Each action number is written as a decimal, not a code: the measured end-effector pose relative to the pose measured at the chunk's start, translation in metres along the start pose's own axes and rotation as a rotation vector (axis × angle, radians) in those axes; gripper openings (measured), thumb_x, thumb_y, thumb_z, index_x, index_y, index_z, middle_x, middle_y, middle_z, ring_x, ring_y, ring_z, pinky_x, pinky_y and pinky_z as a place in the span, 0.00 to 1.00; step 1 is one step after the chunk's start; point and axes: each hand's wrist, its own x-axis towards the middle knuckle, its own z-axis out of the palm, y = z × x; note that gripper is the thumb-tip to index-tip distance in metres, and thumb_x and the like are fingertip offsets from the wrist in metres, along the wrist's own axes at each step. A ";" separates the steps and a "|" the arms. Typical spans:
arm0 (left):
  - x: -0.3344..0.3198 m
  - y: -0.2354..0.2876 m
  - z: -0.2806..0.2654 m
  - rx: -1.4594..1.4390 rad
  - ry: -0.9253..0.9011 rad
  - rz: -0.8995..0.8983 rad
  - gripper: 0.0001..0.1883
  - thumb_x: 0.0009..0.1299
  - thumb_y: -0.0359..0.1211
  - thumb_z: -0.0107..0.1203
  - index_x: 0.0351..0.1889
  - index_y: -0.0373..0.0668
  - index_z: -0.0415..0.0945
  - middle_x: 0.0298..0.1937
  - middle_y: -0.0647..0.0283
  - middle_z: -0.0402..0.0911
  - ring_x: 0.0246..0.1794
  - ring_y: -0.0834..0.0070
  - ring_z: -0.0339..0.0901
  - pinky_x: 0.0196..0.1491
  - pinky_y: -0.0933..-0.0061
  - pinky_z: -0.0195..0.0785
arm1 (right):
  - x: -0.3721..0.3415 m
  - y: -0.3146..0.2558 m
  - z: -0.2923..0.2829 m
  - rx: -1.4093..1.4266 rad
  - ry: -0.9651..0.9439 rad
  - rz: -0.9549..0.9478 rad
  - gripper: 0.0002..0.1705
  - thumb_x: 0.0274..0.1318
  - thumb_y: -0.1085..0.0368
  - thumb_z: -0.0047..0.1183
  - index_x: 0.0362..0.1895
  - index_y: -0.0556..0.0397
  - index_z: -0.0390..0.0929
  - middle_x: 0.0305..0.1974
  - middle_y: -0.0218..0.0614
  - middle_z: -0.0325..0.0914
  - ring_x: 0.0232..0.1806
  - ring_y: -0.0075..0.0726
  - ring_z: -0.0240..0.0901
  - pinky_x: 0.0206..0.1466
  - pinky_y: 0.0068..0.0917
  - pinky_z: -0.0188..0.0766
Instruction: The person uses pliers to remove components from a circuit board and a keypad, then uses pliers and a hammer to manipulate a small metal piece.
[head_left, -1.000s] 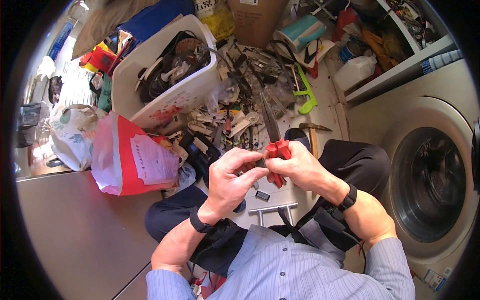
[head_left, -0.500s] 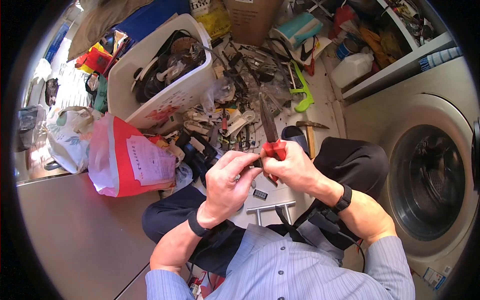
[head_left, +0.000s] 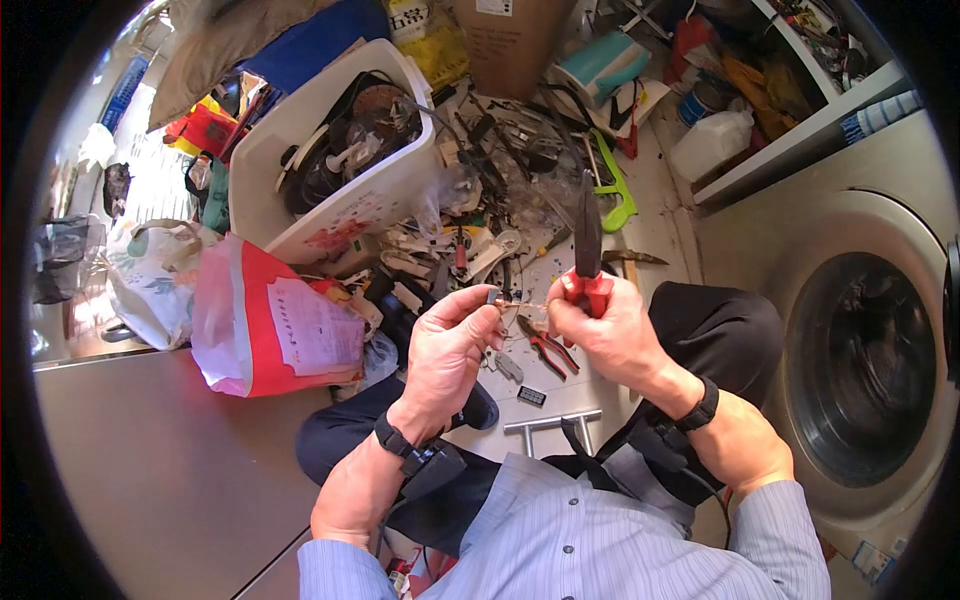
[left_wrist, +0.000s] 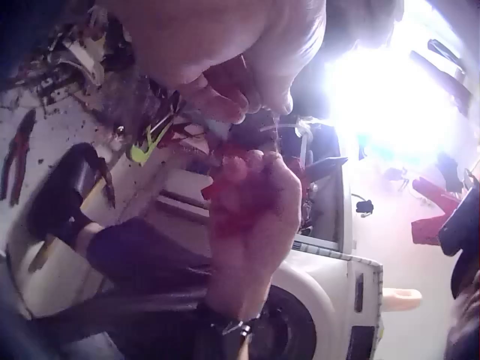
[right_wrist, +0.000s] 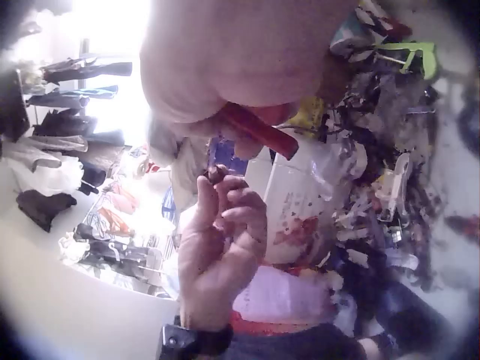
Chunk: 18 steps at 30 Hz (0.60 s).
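In the head view my left hand [head_left: 445, 350] pinches a small grey piece [head_left: 492, 296] between thumb and index finger. A thin coppery strand [head_left: 520, 305] runs from it toward my right hand [head_left: 618, 335]. That hand grips red-handled pliers [head_left: 588, 235], their dark jaws pointing up and away from my body. In the right wrist view a red handle [right_wrist: 259, 131] sticks out below the palm. Under the hands, on the floor, lie a second pair of red-handled pliers [head_left: 545, 346], a grey piece [head_left: 509, 367] and a black rectangular part [head_left: 532, 397].
A metal bar handle [head_left: 550, 420] lies close to my lap. Ahead spreads a heap of scrap parts [head_left: 500, 150], beside a white bin [head_left: 350, 205] and a red-and-white bag [head_left: 255, 335]. A hammer [head_left: 635, 258] lies before the washing machine [head_left: 850, 340] on the right.
My hands have drawn apart, the right one moving right with the pliers. The coppery strand now shows between them, and the second pliers and grey piece on the floor have come into view.
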 end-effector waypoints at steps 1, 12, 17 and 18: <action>0.000 0.001 0.000 -0.041 -0.011 -0.006 0.16 0.73 0.29 0.64 0.58 0.37 0.81 0.47 0.59 0.87 0.40 0.74 0.83 0.42 0.72 0.78 | 0.001 -0.001 -0.003 -0.007 0.006 -0.010 0.07 0.65 0.69 0.53 0.33 0.56 0.79 0.27 0.25 0.77 0.29 0.16 0.71 0.33 0.20 0.69; -0.004 0.004 0.013 0.084 -0.043 -0.032 0.16 0.70 0.25 0.67 0.55 0.35 0.83 0.45 0.62 0.87 0.37 0.79 0.80 0.40 0.77 0.75 | -0.001 0.004 0.008 -0.002 -0.093 -0.032 0.09 0.65 0.68 0.62 0.45 0.60 0.81 0.29 0.27 0.79 0.27 0.15 0.72 0.30 0.19 0.69; -0.009 0.007 0.020 0.425 -0.036 0.188 0.15 0.66 0.22 0.69 0.52 0.36 0.85 0.43 0.67 0.85 0.37 0.82 0.79 0.43 0.79 0.74 | 0.001 0.003 0.007 0.004 -0.120 0.074 0.10 0.64 0.65 0.62 0.42 0.60 0.82 0.27 0.27 0.80 0.28 0.15 0.71 0.31 0.22 0.70; -0.010 0.007 0.022 0.424 -0.036 0.187 0.15 0.66 0.22 0.69 0.52 0.36 0.85 0.43 0.67 0.85 0.37 0.82 0.79 0.43 0.79 0.74 | 0.001 0.003 0.006 -0.044 -0.131 0.103 0.12 0.62 0.62 0.64 0.42 0.60 0.84 0.27 0.29 0.81 0.30 0.15 0.71 0.34 0.24 0.72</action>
